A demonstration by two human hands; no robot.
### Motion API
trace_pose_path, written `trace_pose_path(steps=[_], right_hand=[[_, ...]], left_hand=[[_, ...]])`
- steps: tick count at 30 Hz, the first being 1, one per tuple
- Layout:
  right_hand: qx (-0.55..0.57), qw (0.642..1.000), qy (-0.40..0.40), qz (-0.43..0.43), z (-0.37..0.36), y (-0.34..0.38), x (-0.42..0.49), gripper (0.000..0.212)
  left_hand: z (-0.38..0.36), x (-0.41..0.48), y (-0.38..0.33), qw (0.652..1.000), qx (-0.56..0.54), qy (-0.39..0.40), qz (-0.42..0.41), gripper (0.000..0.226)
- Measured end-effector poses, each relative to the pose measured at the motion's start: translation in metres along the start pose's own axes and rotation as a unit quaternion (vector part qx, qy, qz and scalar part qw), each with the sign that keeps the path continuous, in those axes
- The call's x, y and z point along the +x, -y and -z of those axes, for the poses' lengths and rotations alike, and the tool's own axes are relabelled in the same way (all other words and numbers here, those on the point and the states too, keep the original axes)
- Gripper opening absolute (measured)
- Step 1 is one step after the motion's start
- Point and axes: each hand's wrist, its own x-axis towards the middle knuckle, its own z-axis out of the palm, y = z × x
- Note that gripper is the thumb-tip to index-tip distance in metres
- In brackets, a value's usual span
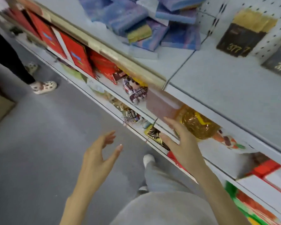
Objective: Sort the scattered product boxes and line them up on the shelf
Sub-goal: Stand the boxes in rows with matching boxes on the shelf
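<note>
Below the shelf [217, 75] of heaped blue boxes [136, 18], the left hand [97, 158] and right hand [182, 143] hovered empty, fingers loosely spread, apparently readying to reach.

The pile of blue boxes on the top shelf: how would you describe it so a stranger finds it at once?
Look at the top shelf, the pale grey board across the upper view. On its left section lies a heap of blue boxes. Unlike the black and gold boxes standing upright to the right, these are marbled blue and purple and lie tumbled over one another.
</note>
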Motion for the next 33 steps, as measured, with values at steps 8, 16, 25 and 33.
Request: trace_pose_path(steps=[8,16,25,33], right_hand=[[0.081,0.995,0.06,0.007,-0.089,0.061,0.151,0.048],[0.051,0.986,0.143,0.063,-0.188,0.171,0.318,0.049],[0.044,0.992,0.099,0.058,-0.292,0.256,0.465,0.044],[0.14,0.99,-0.014,-0.01,-0.376,0.325,0.549,0.039]], left_hand=[[0.063,0.124,0.053,0.999,-0.017,-0.029,0.035,0.043],[0.194,0.272,0.094,0.993,0.008,-0.108,0.051,0.043],[0.292,0.403,0.181,0.991,-0.061,-0.093,0.069,0.038],[0.429,0.551,0.238,0.999,-0.019,-0.038,0.013,0.035]])
